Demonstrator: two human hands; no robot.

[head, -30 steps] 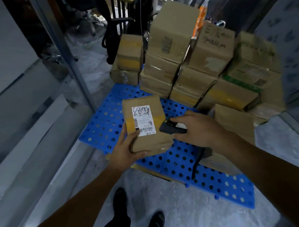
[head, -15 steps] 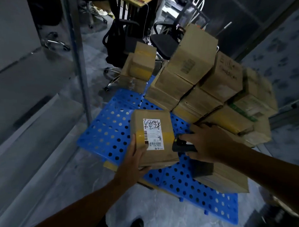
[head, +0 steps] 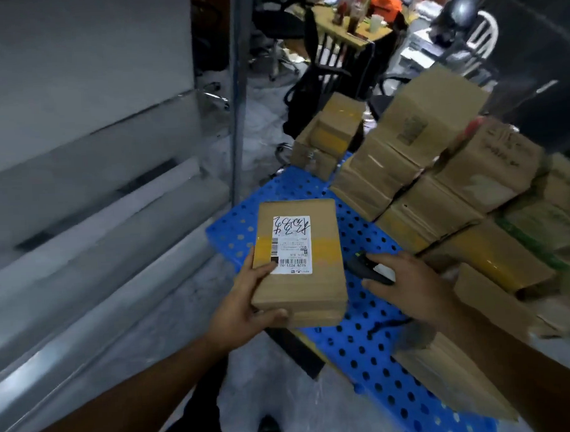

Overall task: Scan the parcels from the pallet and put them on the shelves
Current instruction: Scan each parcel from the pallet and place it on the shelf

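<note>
Left hand (head: 245,302): grip clenched on the near-left corner of a flat brown cardboard parcel (head: 299,280), thumb on top. It is held level above the blue perforated plastic pallet (head: 364,349), its face turned up, evidently to present the white shipping label (head: 291,245).

Right hand (head: 407,279): grip closed round a black handheld scanner (head: 367,267) at the parcel's three o'clock, nose towards the label, a green light showing.

Label: barcode and black handwritten marks – neither legible.

The stack of brown cardboard boxes (head: 438,176) stands at two o'clock – not yet shelved.
</note>
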